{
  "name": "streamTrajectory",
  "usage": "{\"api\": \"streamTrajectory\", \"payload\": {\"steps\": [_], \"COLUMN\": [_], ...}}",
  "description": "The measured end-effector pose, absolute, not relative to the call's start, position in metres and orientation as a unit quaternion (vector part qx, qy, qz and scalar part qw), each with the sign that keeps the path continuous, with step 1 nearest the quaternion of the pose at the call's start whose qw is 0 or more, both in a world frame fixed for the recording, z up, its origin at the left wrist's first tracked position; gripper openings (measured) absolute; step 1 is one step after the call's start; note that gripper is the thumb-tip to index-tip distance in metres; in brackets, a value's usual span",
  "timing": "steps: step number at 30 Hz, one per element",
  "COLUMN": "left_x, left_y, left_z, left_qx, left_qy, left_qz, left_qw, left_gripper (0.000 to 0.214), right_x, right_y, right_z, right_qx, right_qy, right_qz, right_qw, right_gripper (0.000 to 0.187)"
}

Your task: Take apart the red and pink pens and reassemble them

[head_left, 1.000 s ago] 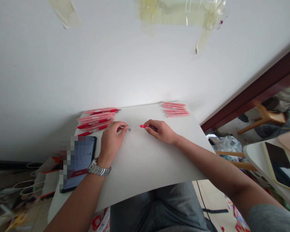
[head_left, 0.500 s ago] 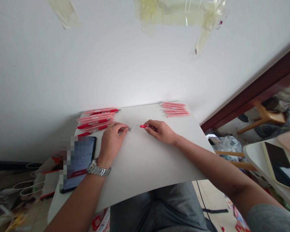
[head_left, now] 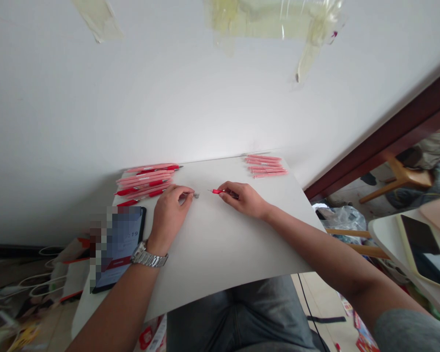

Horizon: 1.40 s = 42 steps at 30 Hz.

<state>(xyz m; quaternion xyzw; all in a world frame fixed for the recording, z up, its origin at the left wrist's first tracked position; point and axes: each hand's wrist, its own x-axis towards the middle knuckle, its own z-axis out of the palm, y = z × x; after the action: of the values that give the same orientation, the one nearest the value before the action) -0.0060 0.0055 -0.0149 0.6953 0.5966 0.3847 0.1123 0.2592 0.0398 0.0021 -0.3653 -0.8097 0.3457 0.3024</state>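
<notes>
Fingers, right hand [head_left: 244, 198]: gripping red pen part [head_left: 216, 191], thin tip, inside far desk edge [head_left: 212, 166], unmoved; left hand [head_left: 170, 206]: closed beside grey piece [head_left: 196, 196].

Table [head_left: 220, 244]: far edge along wall [head_left: 190, 98]. Far left: pens [head_left: 146, 175] in row. Far right: row of sticks [head_left: 267, 169]. Near left, before pens: tablet [head_left: 137, 225]. Left hand [head_left: 171, 205] right of tablet, small part [head_left: 196, 195] at fingertips. Right hand [head_left: 245, 199] opposite, apart; pen part [head_left: 216, 191] in fingers, tip toward left hand. Legs [head_left: 238, 313] at near edge. Right, beyond table: side table [head_left: 385, 227], device [head_left: 421, 244] on it.
</notes>
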Motion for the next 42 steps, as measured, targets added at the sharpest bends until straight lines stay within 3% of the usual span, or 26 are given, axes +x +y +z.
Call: {"api": "streamTrajectory", "payload": {"steps": [12, 21, 42], "left_x": [0.012, 0.022, 0.026], "left_y": [-0.003, -0.01, -0.011], "left_z": [0.002, 0.006, 0.006], "left_qx": [0.693, 0.75, 0.727], "left_qy": [0.513, 0.446, 0.462], "left_qz": [0.494, 0.468, 0.477], "left_qw": [0.112, 0.143, 0.175], "left_gripper": [0.011, 0.02, 0.012], "right_x": [0.259, 0.26, 0.259], "right_y": [0.039, 0.038, 0.038], "right_z": [0.002, 0.0, 0.001], "right_qx": [-0.349, -0.304, -0.281], "right_qy": [-0.81, -0.816, -0.833], "right_qz": [0.349, 0.359, 0.35], "right_qw": [0.315, 0.336, 0.323], "right_gripper": [0.025, 0.022, 0.024]}}
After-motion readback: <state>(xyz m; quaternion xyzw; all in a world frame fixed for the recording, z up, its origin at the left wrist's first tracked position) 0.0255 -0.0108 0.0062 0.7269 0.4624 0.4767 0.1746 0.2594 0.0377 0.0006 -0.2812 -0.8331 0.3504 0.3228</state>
